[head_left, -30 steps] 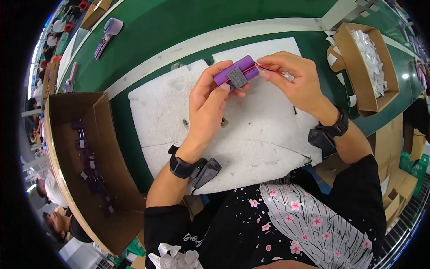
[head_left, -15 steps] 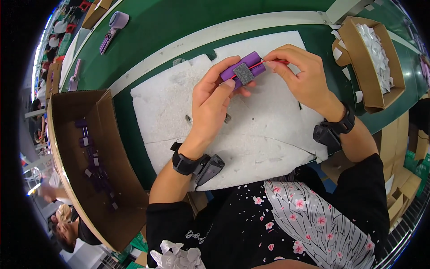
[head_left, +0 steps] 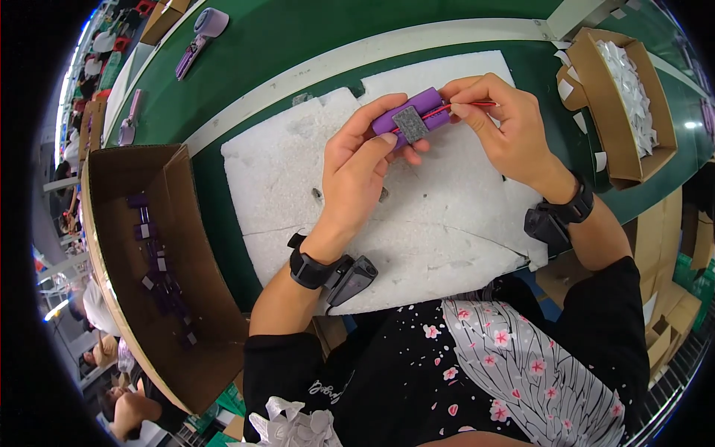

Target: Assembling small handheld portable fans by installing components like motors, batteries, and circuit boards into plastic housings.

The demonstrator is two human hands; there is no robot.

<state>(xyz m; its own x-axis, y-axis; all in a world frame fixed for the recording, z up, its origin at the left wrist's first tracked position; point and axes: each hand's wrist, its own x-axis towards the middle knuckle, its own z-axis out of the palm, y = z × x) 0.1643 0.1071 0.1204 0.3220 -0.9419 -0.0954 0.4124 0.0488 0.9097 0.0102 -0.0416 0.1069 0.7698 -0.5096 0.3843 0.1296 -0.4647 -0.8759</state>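
A purple battery pack of cylindrical cells, with a grey foam pad on its upper face, is held above the white foam sheet. My left hand closes round its left end, thumb on the near side and fingertips showing underneath. Red wire runs along the pack and out past its right end. The thumb and forefinger of my right hand pinch this wire near that end. Whether a second, dark wire lies with it is hard to make out.
On the left stands an open cardboard box with several purple battery packs inside. A cardboard box of white pieces stands at the right. Beyond a white rail, a purple-handled device lies on the green table.
Both hands and the battery pack have shifted slightly right. My right thumb and forefinger have come nearer the pack's end along the wire, whose free end now shows beyond them.
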